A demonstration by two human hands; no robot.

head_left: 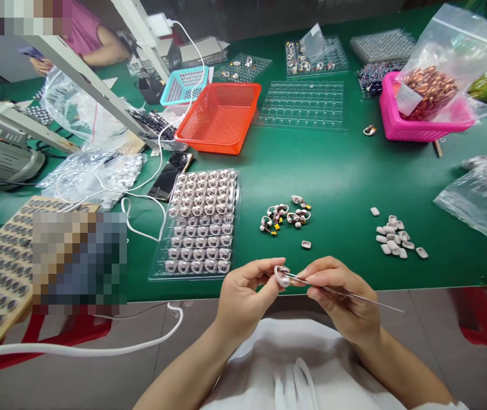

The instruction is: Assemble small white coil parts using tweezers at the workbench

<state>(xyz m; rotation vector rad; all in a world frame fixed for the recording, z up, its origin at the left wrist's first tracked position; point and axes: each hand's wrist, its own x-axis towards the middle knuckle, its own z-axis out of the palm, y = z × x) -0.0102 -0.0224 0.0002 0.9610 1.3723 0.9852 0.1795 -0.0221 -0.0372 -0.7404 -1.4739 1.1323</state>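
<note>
My left hand (247, 293) pinches a small white ring-shaped part (282, 277) between thumb and fingertips, just over the table's near edge. My right hand (346, 293) grips thin metal tweezers (354, 294), whose tips reach to the inside of that part. Beyond my hands lie several similar ring-shaped parts with dark wires and yellow tabs (277, 214), and a single small pale cap (306, 245). To the right is a loose heap of pale caps (392, 238). A clear tray (200, 222) filled with rows of white ring-shaped parts lies at the left.
Behind the tray stand an orange basket (221, 119) and a blue basket (185, 85). A pink basket (426, 130) holds a bag of copper-coloured coils. A phone (170, 175) and white cable (144, 195) lie left, near a drilled wooden board (1, 273). Another person's arm (106, 52) shows at far left.
</note>
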